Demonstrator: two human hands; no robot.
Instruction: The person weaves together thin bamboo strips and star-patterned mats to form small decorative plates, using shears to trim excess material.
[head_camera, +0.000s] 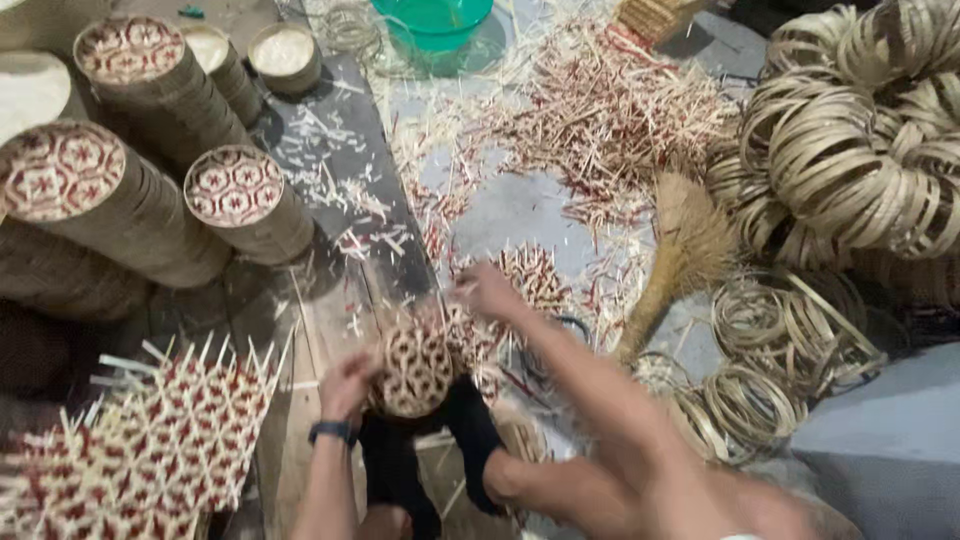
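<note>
Head view showed the left hand (347, 385) gripping the round woven piece (415, 368) near the middle, fingers curled on its edge. The right hand (487, 290) was blurred, so I cannot tell its fingers. Loose strips could slip and unravel, I think.

**Hands: both low, centre frame**

Left hand (347, 385) fingers curled, gripping, dark band on its wrist, forearm running straight up from bottom edge. Right hand (487, 291) reaches further forward, fingers bent, blurred; right arm extended diagonally from lower right.
</note>
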